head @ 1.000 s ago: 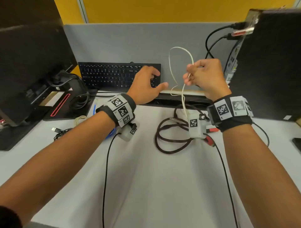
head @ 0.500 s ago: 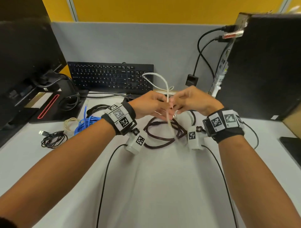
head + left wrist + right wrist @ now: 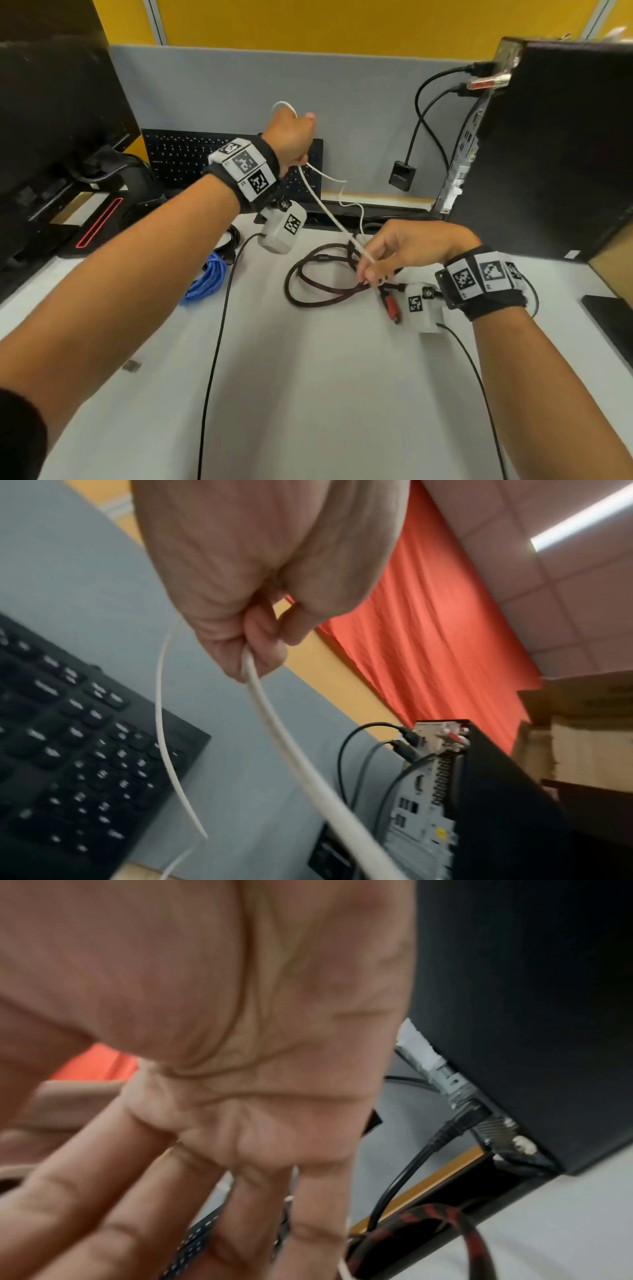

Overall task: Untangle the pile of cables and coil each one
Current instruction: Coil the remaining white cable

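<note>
With your left hand fisted on the white cable and your right hand pinching it lower, coiling is under way; next, likely lay another loop into the left fist.

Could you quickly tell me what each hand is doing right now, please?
Left hand: raised, fingers curled around the white cable.
Right hand: low over the desk, fingertips pinching the same white cable.

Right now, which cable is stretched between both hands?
The white cable: left hand holds it high, right hand pinches it low. Blue cable and dark cable lie untouched.
</note>
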A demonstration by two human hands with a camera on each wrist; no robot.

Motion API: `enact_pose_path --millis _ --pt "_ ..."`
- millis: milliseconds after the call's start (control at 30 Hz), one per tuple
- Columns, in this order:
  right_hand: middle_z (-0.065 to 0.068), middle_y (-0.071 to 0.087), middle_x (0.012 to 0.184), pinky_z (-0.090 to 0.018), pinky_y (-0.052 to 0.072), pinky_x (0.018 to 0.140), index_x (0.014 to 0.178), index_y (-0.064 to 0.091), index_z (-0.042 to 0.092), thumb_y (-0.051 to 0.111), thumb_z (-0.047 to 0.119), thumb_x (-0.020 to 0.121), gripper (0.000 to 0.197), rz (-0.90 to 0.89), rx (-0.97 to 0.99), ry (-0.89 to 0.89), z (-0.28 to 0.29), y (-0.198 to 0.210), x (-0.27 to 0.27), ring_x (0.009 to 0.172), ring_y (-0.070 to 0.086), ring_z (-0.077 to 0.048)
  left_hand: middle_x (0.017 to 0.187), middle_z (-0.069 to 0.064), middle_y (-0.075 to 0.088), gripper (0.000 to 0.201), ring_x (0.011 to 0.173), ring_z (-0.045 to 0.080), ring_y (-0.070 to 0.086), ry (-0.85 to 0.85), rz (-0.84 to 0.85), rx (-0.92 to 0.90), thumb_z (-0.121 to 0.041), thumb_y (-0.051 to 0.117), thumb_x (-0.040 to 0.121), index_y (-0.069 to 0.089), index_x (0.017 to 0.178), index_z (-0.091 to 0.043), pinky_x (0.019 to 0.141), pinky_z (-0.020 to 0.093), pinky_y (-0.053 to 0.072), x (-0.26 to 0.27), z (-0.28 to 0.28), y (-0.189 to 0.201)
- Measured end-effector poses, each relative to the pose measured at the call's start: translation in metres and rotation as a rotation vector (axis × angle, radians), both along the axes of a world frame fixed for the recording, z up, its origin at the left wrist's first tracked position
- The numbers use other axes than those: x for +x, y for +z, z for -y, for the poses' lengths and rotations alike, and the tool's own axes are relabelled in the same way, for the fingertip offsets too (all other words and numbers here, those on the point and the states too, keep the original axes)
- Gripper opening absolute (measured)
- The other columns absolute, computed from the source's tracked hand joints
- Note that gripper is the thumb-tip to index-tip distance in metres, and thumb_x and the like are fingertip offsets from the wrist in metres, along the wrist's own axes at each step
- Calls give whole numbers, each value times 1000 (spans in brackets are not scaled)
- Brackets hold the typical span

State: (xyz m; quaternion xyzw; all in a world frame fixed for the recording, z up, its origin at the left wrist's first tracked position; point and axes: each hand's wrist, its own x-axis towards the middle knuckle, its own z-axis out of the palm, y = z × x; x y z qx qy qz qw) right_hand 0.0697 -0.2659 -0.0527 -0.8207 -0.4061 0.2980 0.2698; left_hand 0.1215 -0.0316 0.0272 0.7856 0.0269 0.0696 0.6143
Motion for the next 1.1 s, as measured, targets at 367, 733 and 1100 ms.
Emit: enact_pose_path --millis 367,733,1100 --pt "-9 75 75 -29 47 79 97 78 -1 64 50 95 53 575 324 -927 -10 -2 27 75 67 -22 78 25 73 72 58 29 73 -275 -561 365 -46 35 106 63 104 21 48 28 58 -28 -21 -63" --pt "2 56 47 -22 40 37 73 70 -3 68 30 97 41 -48 831 -1176 -48 -4 34 36 43 -10 75 1 70 34 65 18 67 -744 -128 384 -29 47 104 69 105 -3 75 37 58 -60 10 -59" --pt "3 68 80 -31 57 65 85 72 20 55 20 102 24 92 884 -785 -48 -4 25 79 65 -12 61 -5 29 31 51 10 27 -407 273 -269 -21 43 107 49 78 -12 49 23 33 -67 -14 -31"
